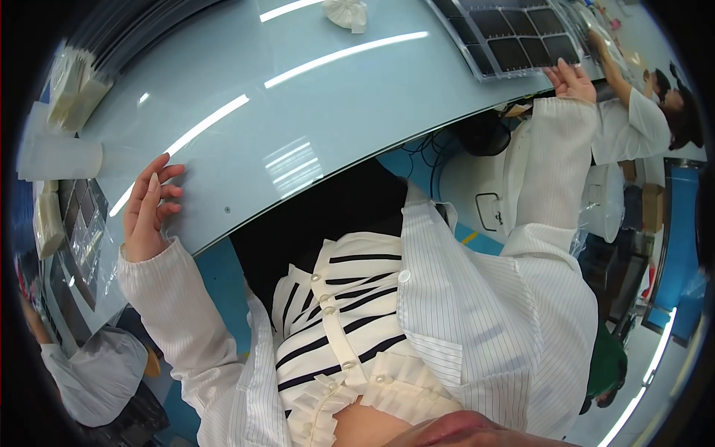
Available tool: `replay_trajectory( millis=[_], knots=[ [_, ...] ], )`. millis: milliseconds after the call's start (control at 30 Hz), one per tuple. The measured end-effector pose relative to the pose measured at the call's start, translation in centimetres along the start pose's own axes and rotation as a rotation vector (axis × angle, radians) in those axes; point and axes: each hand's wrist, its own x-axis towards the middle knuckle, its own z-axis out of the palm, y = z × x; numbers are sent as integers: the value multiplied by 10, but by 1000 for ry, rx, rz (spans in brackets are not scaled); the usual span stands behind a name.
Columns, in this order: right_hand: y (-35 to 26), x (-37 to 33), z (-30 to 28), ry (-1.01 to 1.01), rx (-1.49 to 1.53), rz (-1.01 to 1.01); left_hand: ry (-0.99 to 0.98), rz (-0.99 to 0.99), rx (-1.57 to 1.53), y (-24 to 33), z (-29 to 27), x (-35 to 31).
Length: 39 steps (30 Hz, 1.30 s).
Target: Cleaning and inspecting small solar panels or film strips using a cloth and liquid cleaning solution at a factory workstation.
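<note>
My right hand (pixel 572 82) reaches out to the far right and pinches the near edge of a clear plastic tray (pixel 485 68). Dark rectangular pieces (pixel 509 54) sit in the tray's compartments, in rows. On the left, my left hand (pixel 151 212) hovers at or rests on the glass-topped table (pixel 223 171), its fingers loosely bent and apart, holding nothing. Nearest to it is a translucent plastic container (pixel 63 159).
A crumpled white bundle (pixel 345 13) lies at the table's far side. Stacked dark trays (pixel 164 30) and pale packets (pixel 74 89) stand at the far left. Co-workers sit at both sides, one in a white sleeve (pixel 648 123). A white bin (pixel 477 175) stands under the table.
</note>
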Motion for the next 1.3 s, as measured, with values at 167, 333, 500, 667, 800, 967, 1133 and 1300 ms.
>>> replay_trajectory(
  millis=[167,333,500,667,800,967,1133,1300],
  knots=[
    [15,-2,4,225,-78,217,6,15,0,-6,-5,-1],
    [21,-2,-3,310,-67,171,14,45,8,-6,-5,-4],
    [24,-2,-12,317,-126,106,-2,71,3,-9,-6,-7],
    [21,-3,-11,285,-61,120,13,91,-9,-12,-6,-10],
    [22,-1,-6,229,-49,152,22,104,0,-12,-5,-10],
    [30,21,-11,157,-61,161,13,106,30,-16,-4,-6],
    [22,13,12,135,-148,205,65,122,86,-18,-11,-9],
    [4,-10,23,67,-558,222,55,115,103,-24,-12,-2]
  ],
)
